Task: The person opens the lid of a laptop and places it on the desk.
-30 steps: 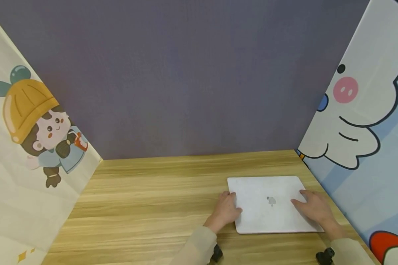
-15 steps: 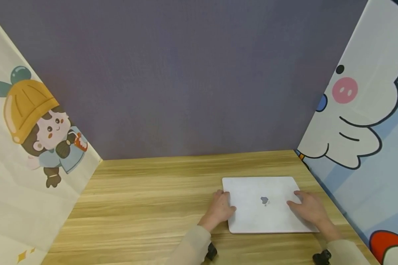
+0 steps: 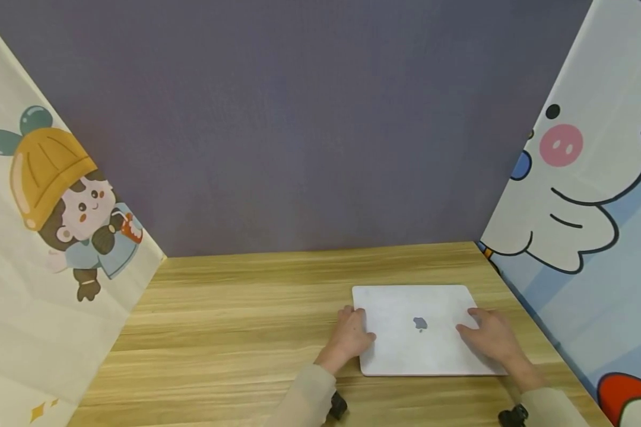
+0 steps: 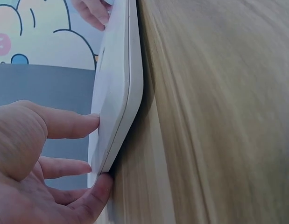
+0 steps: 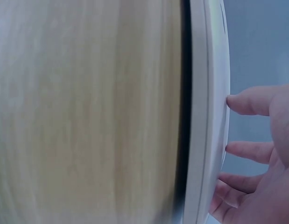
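Note:
A closed silver laptop (image 3: 406,353) with a dark apple logo on its lid lies on the wooden table, right of centre in the head view. My left hand (image 3: 347,337) holds its left edge. In the left wrist view, the thumb of that left hand (image 4: 41,154) rests on the lid and a lower finger sits at the side of the laptop (image 4: 111,79). On the opposite side, my right hand (image 3: 492,339) holds the right edge, thumb on the lid. The right wrist view shows the fingertips of this right hand (image 5: 261,172) against the laptop's lid and rim (image 5: 202,121).
The wooden table (image 3: 219,332) extends left of the laptop. A grey panel (image 3: 320,130) stands behind it. Cartoon-printed panels flank the table on the left (image 3: 10,320) and right (image 3: 582,308), the right one close to my right arm.
The laptop has slid slightly to the left over the table, with both hands moving along at its edges. Their hold looks the same.

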`<state>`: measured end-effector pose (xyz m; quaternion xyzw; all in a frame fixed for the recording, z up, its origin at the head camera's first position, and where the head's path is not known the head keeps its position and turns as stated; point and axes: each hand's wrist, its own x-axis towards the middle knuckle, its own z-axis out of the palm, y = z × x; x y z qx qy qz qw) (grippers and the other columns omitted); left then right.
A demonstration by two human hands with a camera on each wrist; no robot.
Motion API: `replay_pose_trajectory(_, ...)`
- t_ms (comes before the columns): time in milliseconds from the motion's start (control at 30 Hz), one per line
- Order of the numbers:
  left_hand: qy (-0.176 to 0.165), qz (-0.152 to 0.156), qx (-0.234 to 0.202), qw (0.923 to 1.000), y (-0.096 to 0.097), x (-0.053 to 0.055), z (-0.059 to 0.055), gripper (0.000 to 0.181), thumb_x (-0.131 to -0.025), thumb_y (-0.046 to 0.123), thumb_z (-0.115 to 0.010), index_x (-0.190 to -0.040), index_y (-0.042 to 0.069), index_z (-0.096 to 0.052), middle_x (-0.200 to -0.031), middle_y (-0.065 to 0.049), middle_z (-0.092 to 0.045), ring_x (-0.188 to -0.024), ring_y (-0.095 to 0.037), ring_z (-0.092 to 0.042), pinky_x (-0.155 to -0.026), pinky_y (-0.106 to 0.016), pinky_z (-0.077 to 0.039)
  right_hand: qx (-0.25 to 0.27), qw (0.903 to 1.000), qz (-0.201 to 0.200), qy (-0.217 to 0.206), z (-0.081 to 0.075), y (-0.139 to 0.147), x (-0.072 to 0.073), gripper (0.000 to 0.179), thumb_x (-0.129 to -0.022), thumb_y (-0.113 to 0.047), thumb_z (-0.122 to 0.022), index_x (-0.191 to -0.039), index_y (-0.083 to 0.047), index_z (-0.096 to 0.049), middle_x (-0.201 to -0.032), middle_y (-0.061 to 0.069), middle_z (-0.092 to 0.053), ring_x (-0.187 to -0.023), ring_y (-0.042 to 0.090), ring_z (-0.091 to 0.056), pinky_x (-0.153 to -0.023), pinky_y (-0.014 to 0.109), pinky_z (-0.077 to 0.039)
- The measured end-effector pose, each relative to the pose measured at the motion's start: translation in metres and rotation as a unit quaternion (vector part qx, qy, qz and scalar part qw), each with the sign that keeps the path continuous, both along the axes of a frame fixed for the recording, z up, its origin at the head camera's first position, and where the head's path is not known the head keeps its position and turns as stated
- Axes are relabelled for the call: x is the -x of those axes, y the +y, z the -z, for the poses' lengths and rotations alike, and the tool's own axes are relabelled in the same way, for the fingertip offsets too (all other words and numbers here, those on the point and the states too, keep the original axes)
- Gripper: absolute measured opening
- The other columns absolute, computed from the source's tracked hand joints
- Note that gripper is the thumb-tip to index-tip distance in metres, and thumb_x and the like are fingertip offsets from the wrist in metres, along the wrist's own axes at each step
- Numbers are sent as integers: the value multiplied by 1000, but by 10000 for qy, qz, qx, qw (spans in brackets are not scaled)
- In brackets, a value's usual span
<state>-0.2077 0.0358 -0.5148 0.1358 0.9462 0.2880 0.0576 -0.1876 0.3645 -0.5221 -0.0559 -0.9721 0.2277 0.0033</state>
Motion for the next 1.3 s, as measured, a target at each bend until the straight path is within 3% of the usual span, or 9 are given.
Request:
replay_pose_trajectory(633,-36,-152,-97,9998,-15,0,-1,43,-83,22,-84,-110,-6,-67,-121,-23,-57,-110,-33,-52,-90,-43,-53,41,10000,26,-9,-2,-21,-2,65,-91,-32,-69,-132,16,-53,-128,44,-50,-118,61,-44,-98,72,-40)
replay_pose_trajectory(1300,-38,-421,-291,9987,-38,1,0,53,-82,18,-84,-120,-11,-64,-122,-26,-57,-114,-38,-52,-92,-48,-53,154,9998,103,19,-1,-50,1,62,-88,-27,-72,-130,16,-55,-128,43,-51,-118,59,-46,-96,70,-42)
